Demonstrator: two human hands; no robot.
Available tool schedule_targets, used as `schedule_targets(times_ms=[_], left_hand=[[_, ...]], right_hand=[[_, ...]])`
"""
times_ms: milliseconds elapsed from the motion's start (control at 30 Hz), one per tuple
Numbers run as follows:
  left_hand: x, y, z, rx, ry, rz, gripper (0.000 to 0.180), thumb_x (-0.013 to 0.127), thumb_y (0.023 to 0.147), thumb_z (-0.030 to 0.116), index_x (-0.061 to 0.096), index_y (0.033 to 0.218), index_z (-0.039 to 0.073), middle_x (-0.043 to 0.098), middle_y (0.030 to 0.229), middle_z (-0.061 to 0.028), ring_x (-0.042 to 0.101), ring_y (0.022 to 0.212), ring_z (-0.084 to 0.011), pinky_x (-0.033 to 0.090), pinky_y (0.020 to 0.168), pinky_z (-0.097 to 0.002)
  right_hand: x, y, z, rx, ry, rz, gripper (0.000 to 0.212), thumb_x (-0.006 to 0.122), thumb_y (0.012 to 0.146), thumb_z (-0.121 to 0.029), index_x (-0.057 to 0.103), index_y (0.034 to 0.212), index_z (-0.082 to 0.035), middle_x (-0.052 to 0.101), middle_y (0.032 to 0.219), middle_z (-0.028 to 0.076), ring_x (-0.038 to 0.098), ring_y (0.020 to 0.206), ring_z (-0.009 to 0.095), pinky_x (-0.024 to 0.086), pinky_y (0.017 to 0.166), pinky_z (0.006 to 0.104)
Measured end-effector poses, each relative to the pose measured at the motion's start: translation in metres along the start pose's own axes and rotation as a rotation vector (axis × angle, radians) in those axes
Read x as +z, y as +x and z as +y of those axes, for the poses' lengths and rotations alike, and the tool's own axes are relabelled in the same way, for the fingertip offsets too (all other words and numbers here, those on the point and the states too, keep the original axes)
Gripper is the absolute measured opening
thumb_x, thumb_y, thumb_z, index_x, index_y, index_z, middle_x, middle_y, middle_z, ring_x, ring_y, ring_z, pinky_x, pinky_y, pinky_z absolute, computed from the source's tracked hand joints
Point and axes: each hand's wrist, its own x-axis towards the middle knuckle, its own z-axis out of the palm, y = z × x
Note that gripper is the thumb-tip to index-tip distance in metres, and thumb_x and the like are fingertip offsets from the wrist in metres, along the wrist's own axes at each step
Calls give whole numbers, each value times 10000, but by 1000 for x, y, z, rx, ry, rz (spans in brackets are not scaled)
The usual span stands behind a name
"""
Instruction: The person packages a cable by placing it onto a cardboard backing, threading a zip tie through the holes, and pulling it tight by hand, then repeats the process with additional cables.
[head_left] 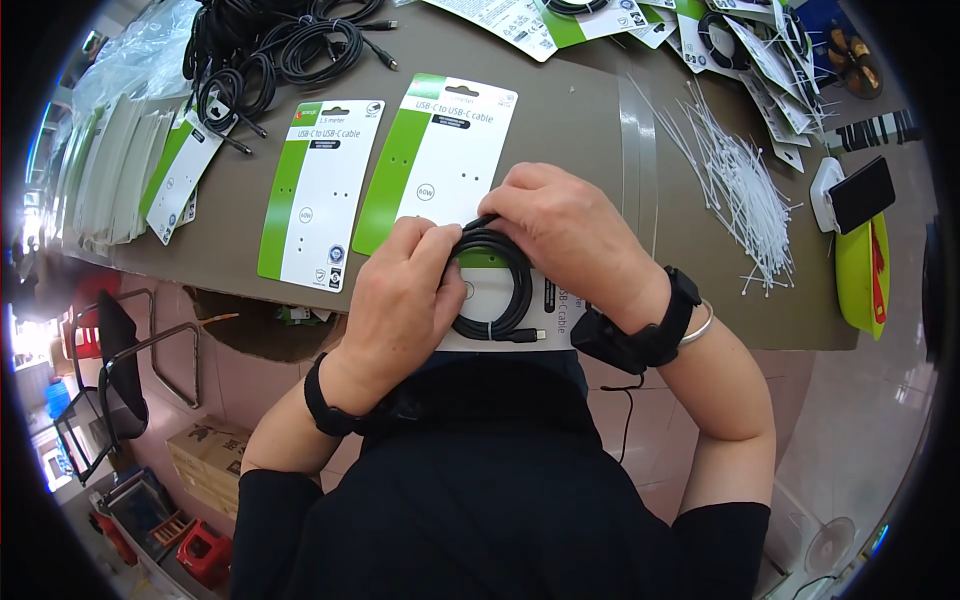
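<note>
A coiled black USB cable (521, 297) lies over a green and white backing card (480, 333) at the table's front edge. My left hand (398, 290) grips the coil's upper left side between thumb and fingers. On its upper right, my right hand (563, 222) pinches the coil near the top. A pale tie crosses the coil's lower part, close to a plug end. Two more cards lie flat beyond my hands, one card (318, 190) to the left and another card (440, 150) nearer the middle.
White cable ties (735, 195) are spread at the right. A pile of black cables (290, 50) lies at the far left, beside stacked cards (125, 170). Carded cables (740, 50) are heaped at the far right. A yellow-green bin (860, 270) hangs by the table's right edge.
</note>
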Motion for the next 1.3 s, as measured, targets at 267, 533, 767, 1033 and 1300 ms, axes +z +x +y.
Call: schedule_targets(times_ms=[267, 533, 767, 1033, 1300], left_hand=[[-2, -1, 2, -21, 25, -38, 320, 624, 718, -30, 577, 1033, 6, 536, 894, -141, 584, 721, -329, 484, 639, -396], [-6, 3, 4, 37, 97, -126, 356, 611, 701, -51, 597, 1051, 10, 559, 900, -129, 594, 700, -307, 491, 616, -374], [-7, 6, -5, 50, 0, -159, 362, 637, 679, -20, 594, 1035, 32, 534, 876, -98, 570, 687, -279, 475, 616, -368], [-9, 5, -5, 54, 17, -187, 392, 648, 671, -16, 618, 1057, 48, 525, 845, -83, 554, 656, -258, 458, 581, -354], [-7, 7, -4, 116, 103, -206, 446, 662, 654, -3, 627, 1093, 65, 512, 825, -72, 537, 644, -230, 445, 574, -344]], right_hand=[[-1, -8, -1, 78, -25, 63, 134, 678, 760, -27, 665, 893, -34, 596, 805, 91, 590, 781, 281, 495, 695, 363], [0, -41, -29, 194, -47, 166, 207, 686, 760, -16, 681, 966, -38, 583, 840, 90, 577, 789, 263, 489, 684, 353], [17, -36, -30, 261, -59, 295, 203, 693, 748, 17, 681, 943, -39, 583, 847, 84, 572, 782, 251, 485, 679, 344], [15, -43, -30, 317, -68, 367, 194, 699, 742, 29, 679, 919, -48, 578, 831, 81, 561, 761, 243, 470, 654, 326], [16, -56, -42, 386, 130, 326, 190, 723, 762, -56, 683, 947, -42, 579, 864, 67, 539, 787, 229, 451, 672, 324]])
